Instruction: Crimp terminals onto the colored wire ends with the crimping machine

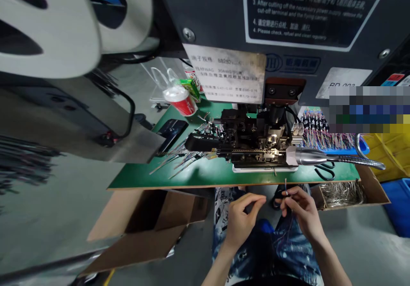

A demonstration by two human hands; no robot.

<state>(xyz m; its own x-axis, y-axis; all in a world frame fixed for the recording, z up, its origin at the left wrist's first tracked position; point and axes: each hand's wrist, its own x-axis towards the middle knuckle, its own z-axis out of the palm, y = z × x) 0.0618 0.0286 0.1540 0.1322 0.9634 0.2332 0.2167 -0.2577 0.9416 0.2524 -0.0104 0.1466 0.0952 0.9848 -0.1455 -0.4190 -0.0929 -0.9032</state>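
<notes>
My left hand (242, 217) is above my lap, thumb and fingertips pinched together; whatever is between them is too small to make out. To its right, my right hand (301, 211) holds a thin cable (285, 186) between thumb and fingers, its end pointing up toward the table edge. Thin wires hang down from that hand over my legs. Beyond both hands stands a black crimping machine (253, 136), with a metal lamp head (309, 156) aimed at its working point from the right. Neither hand touches the machine.
The green table (134, 177) holds loose wires, a phone (173, 132), a red cup (182, 100) and black scissors handles (326, 171). Wire bundles lie in a blue tray (363, 145). Cardboard boxes (144, 252) (373, 188) stand below the table at left and right.
</notes>
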